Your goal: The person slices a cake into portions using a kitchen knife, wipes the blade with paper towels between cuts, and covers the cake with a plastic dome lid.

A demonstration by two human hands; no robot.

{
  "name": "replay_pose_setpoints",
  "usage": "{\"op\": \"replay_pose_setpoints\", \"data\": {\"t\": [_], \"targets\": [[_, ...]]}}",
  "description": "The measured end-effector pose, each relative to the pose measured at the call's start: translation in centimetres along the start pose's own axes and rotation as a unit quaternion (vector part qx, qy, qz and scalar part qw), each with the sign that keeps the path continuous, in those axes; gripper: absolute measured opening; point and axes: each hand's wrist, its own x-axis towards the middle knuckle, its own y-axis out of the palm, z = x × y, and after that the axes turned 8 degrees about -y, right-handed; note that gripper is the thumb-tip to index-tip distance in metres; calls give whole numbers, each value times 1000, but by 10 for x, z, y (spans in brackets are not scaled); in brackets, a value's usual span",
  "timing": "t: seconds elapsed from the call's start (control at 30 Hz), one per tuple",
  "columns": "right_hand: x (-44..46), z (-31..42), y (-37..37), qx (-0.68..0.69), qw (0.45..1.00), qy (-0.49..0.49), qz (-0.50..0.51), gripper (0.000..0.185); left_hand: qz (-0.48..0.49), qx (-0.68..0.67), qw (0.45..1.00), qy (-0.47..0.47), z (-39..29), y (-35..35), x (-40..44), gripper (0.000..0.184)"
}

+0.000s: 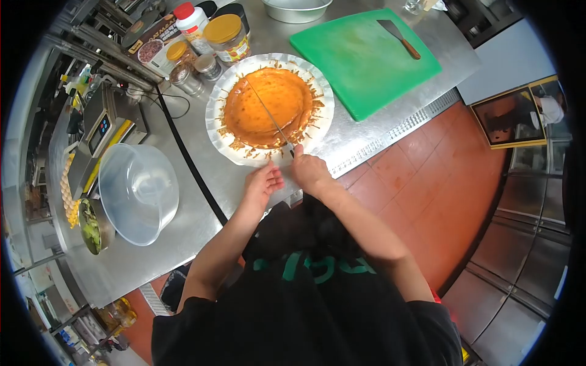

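A round orange-brown cake (259, 113) lies on white pleated paper (217, 137) on the steel counter. My right hand (310, 171) is closed round the handle of a long thin knife (268, 112), whose blade lies across the cake from its near edge toward the upper left. Just left of it, my left hand (264, 184) is at the near edge of the paper, with its fingers partly curled and apart, holding nothing.
A green cutting board (366, 67) with a spatula (400, 39) lies at the right. Jars (227, 36) and a white bottle (192, 27) stand behind the cake. At the left are a clear plastic bowl (139, 195), a scale (104, 131) and a metal bowl of greens (90, 226).
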Motion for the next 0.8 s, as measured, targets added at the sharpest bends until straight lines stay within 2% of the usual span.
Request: {"op": "replay_pose_setpoints", "data": {"t": [0.07, 0.1, 0.17, 0.2, 0.27, 0.3, 0.37, 0.4, 0.47, 0.5, 0.57, 0.8], "targets": [[0, 1, -2, 5, 1000, -6, -3, 28, -25, 23, 997, 76, -9, 8, -3, 38], [0, 3, -1, 5, 1000, -6, -4, 28, -25, 24, 997, 76, -12, 9, -1, 38], [-2, 3, -3, -17, 1000, -17, -12, 23, 25, -55, 987, 149, -17, 15, 3, 33], [-3, 3, -4, -15, 1000, -11, -14, 23, 28, -52, 988, 145, -17, 15, 9, 33], [-3, 6, -4, 4, 1000, 12, -3, 27, 40, -181, 979, 90, -16, 12, 20, 42], [-2, 6, -4, 6, 1000, 15, -5, 27, 41, -177, 979, 89, -21, 19, 12, 42], [-3, 5, -3, 9, 1000, 1, -17, 27, -24, -375, 926, -29, -36, 37, -13, 59], [-3, 4, -2, 10, 1000, 4, -18, 27, -23, -372, 927, -30, -36, 38, -12, 59], [-3, 4, 1, -1, 999, -1, -32, 22, 69, -337, 938, -35, -38, 39, -9, 78], [-3, 4, 1, 0, 999, -2, -32, 22, 69, -336, 939, -34, -41, 45, -9, 78], [-2, 3, 1, 14, 1000, 6, -26, 20, 22, -251, 966, -55, -52, 63, -7, 79], [-3, 1, -1, 7, 1000, 4, -26, 21, 8, -297, 940, -166, -86, 59, 2, 84]]}}
